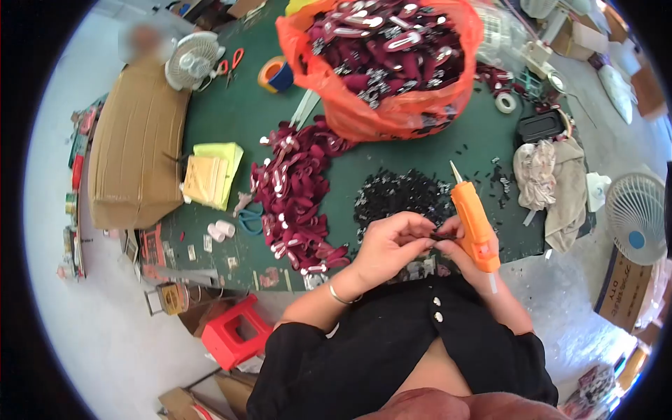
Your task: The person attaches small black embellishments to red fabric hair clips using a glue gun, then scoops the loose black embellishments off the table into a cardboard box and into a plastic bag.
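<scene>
My left hand (392, 245) is closed in a pinch on a small dark piece (437, 236), its exact kind hidden by the fingertips. My right hand (470, 262) holds an orange hot glue gun (473, 222), nozzle pointing away from me, while its thumb and fingertips meet the left fingers at the dark piece. Just beyond both hands lies a heap of small black pieces (392, 199). To the left spreads a pile of maroon fabric-covered snap hair clips (297, 189) with shiny metal parts.
An orange-red plastic bag (399, 126) full of maroon clips stands at the back of the green table (245, 98). Tape (276, 74), red-handled scissors (234, 66), yellow pads (210, 178) and a cardboard box (136, 140) lie left. Cloths (563, 189) and a fan (635, 217) are right.
</scene>
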`<state>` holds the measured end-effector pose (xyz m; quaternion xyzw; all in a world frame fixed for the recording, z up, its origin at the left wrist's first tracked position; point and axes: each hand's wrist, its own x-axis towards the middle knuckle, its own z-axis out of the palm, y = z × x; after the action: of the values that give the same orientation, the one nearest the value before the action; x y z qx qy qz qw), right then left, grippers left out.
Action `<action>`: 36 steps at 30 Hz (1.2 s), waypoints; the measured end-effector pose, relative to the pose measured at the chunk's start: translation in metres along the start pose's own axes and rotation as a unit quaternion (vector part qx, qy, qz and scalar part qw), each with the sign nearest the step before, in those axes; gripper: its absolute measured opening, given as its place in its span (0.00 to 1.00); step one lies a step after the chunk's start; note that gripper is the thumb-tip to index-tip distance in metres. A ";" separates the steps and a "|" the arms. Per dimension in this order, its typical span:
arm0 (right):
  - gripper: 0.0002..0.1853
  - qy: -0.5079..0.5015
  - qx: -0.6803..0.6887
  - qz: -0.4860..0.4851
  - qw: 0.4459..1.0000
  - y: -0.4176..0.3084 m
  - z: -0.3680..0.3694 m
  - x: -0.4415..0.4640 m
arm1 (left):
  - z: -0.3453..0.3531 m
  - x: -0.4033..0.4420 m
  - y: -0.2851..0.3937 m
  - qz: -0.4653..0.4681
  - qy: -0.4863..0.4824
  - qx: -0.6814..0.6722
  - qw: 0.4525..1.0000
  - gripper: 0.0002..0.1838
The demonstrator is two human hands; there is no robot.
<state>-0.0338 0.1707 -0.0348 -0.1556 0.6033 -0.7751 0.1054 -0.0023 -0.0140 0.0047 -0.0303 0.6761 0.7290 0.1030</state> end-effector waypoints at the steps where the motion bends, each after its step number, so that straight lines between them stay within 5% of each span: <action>1: 0.19 0.007 0.006 -0.008 1.000 -0.004 -0.001 0.000 | -0.003 0.005 0.011 0.038 -0.009 0.073 0.997 0.10; 2: 0.18 0.019 0.011 0.012 1.000 -0.010 -0.005 0.001 | -0.008 0.015 0.026 0.155 0.021 0.210 0.965 0.08; 5: 0.16 0.074 0.033 -0.017 0.997 -0.011 -0.014 0.001 | -0.023 0.058 0.082 0.375 0.147 0.333 0.853 0.09; 7: 0.15 0.096 0.020 -0.028 0.995 -0.006 -0.018 0.000 | -0.026 0.093 0.119 0.422 0.198 0.328 0.821 0.10; 8: 0.14 0.115 0.009 -0.034 0.993 -0.006 -0.020 -0.002 | -0.038 0.123 0.131 0.506 0.197 0.372 0.753 0.09; 13: 0.12 0.152 0.011 -0.013 0.988 -0.020 -0.031 -0.012 | -0.039 0.182 0.157 0.444 0.148 0.521 0.714 0.07; 15: 0.11 0.191 0.013 -0.019 0.981 -0.014 -0.042 -0.012 | -0.037 0.180 0.148 0.561 0.164 0.480 0.654 0.05; 16: 0.12 0.221 0.016 -0.018 0.975 -0.009 -0.047 -0.006 | -0.036 0.177 0.141 0.585 0.156 0.446 0.659 0.05; 18: 0.11 0.251 0.011 -0.016 0.968 0.000 -0.053 0.006 | -0.029 0.154 0.113 0.467 0.091 0.404 0.781 0.05; 20: 0.11 0.273 0.020 -0.003 0.962 0.008 -0.055 0.020 | -0.036 0.155 0.073 0.368 -0.047 0.413 0.832 0.06; 21: 0.11 0.279 0.024 0.001 0.960 -0.014 -0.068 -0.033 | 0.004 0.112 0.054 0.332 -0.085 0.441 0.830 0.06; 29: 0.11 0.232 0.004 0.010 0.973 -0.009 -0.062 -0.033 | -0.007 0.114 -0.012 0.217 -0.115 0.536 0.808 0.12; 36: 0.11 0.207 0.004 0.010 0.978 0.004 -0.058 -0.031 | -0.020 0.092 -0.005 0.167 -0.053 0.399 0.900 0.07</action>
<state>-0.0260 0.2327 -0.0552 0.0143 0.6100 -0.7922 -0.0136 -0.0928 -0.0232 -0.0189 0.1653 0.8989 0.4053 0.0183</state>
